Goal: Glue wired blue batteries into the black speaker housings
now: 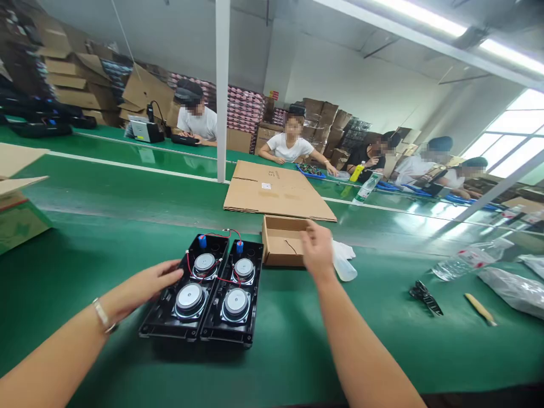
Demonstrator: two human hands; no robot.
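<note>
Two black speaker housings lie side by side on the green table, the left housing (162,318) and the right housing (254,309). Each holds two round silver speakers, red wires and a blue cylinder near its far end. My left hand (147,286) rests at the outer edge of the left housing, fingers extended and apart from the thumb. Over the right side of a small open cardboard box (274,259) is my right hand (318,249), blurred by motion; what its fingers hold, if anything, cannot be made out. A thin dark wire (290,246) lies inside the box.
Beyond the box lies a flattened cardboard sheet (276,192). A white bag (345,263) sits right of the box. Farther right are a clear bottle (470,259), black clips (425,297) and a wooden-handled tool (480,309). Several people sit across the table.
</note>
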